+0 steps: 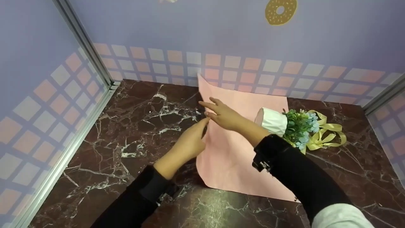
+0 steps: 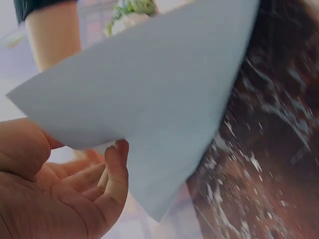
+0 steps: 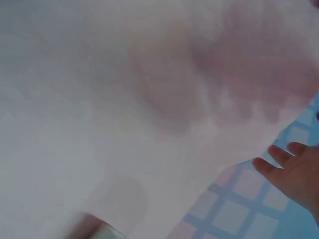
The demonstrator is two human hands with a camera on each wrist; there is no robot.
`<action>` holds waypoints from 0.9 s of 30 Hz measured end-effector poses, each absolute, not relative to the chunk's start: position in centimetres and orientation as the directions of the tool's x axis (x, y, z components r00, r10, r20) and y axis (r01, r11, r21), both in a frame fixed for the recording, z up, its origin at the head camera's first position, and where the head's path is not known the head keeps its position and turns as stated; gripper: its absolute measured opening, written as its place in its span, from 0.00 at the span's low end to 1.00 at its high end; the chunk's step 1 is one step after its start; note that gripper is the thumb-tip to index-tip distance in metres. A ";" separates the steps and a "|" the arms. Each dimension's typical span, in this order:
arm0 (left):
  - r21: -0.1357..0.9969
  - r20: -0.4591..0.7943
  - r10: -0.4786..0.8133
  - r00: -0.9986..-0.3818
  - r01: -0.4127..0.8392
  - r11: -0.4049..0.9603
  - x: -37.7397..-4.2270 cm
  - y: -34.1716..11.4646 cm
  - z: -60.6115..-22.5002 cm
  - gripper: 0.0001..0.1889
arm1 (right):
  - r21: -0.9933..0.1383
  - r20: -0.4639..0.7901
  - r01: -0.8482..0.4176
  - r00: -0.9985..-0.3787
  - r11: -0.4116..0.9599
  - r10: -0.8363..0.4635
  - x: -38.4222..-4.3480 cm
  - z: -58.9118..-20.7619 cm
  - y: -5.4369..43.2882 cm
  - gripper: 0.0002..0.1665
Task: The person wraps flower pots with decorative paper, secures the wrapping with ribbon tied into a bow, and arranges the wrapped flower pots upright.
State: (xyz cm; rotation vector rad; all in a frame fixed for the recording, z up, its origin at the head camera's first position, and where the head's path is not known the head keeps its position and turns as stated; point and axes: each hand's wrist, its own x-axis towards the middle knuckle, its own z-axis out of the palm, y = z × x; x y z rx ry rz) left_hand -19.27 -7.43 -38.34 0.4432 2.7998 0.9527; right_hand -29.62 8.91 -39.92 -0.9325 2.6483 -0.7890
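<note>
A large pink sheet of wrapping paper (image 1: 234,158) lies on the dark table with its left edge lifted. My left hand (image 1: 186,145) pinches that raised edge between thumb and fingers; in the left wrist view, the fingertips (image 2: 117,154) curl at the border of the paper (image 2: 139,94), which looks grey there. Just beyond it, my right hand (image 1: 223,115) reaches across the same edge with spread, fairly straight fingers. A white flower pot (image 1: 274,122) lies on its side on the paper, near my right wrist. Green leaves and blue flowers (image 1: 302,126) point out of it to the right.
A yellow ribbon bow (image 1: 327,136) lies beyond the flowers on the right. The brown marbled table (image 1: 142,126) meets a purple wall (image 1: 177,28) with pink and white squares at the back. A metal rail (image 1: 72,148) borders the left side.
</note>
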 end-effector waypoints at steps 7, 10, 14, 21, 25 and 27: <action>0.552 0.016 0.413 -0.911 0.353 0.755 -17.0 -4.6 -38.3 0.34 | -0.536 -0.115 -0.423 -0.821 0.731 -0.560 -30.7 -38.9 10.9 0.30; 0.487 0.103 0.462 -0.881 0.450 0.749 -15.6 -3.8 -38.5 0.32 | -0.519 -0.085 -0.367 -0.876 0.772 -0.474 -30.9 -38.8 12.0 0.32; 0.453 0.119 0.475 -0.872 0.474 0.756 -13.4 -2.9 -38.7 0.37 | -0.586 -0.024 -0.252 -0.945 0.770 -0.327 -31.0 -38.4 13.9 0.29; 0.321 0.227 0.483 -0.846 0.533 0.783 -9.6 -2.2 -40.0 0.46 | -0.724 -0.060 -0.074 -0.984 0.686 -0.170 -31.4 -37.7 17.5 0.39; 0.142 0.394 0.476 -0.786 0.564 0.814 -9.1 -2.3 -41.4 0.35 | -0.750 -0.105 -0.007 -0.986 0.661 -0.129 -31.5 -37.5 19.4 0.45; 0.049 0.453 0.473 -0.756 0.550 0.833 -9.2 -2.2 -42.0 0.25 | -0.763 -0.107 0.005 -0.987 0.647 -0.118 -31.5 -37.4 20.3 0.46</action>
